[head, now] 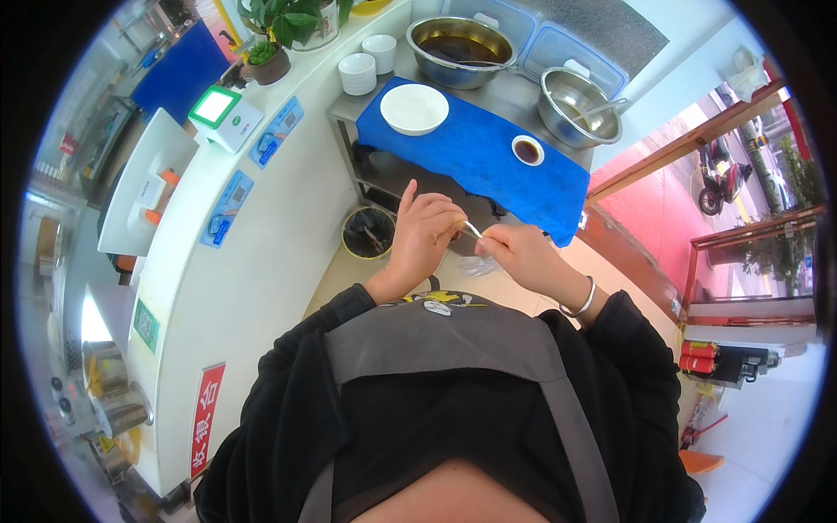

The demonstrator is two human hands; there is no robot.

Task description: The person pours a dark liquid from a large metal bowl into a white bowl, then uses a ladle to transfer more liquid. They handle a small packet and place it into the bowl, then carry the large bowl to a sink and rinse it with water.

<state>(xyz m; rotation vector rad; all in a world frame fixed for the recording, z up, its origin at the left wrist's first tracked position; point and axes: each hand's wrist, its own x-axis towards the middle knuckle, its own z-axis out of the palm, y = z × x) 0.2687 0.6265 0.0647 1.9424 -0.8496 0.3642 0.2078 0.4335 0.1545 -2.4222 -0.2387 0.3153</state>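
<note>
Both my hands are raised in front of the apron, before the near edge of a table with a blue cloth. My left hand pinches a small brownish piece, whose kind I cannot tell. My right hand grips the end of a thin white utensil, whose other end meets that piece at my left fingertips. Beyond them on the cloth stand a white bowl and a small white dish of dark sauce.
A steel basin of dark liquid, a steel bowl with a ladle and stacked white cups stand on the table. A lined waste bin is on the floor. A white counter runs along the left.
</note>
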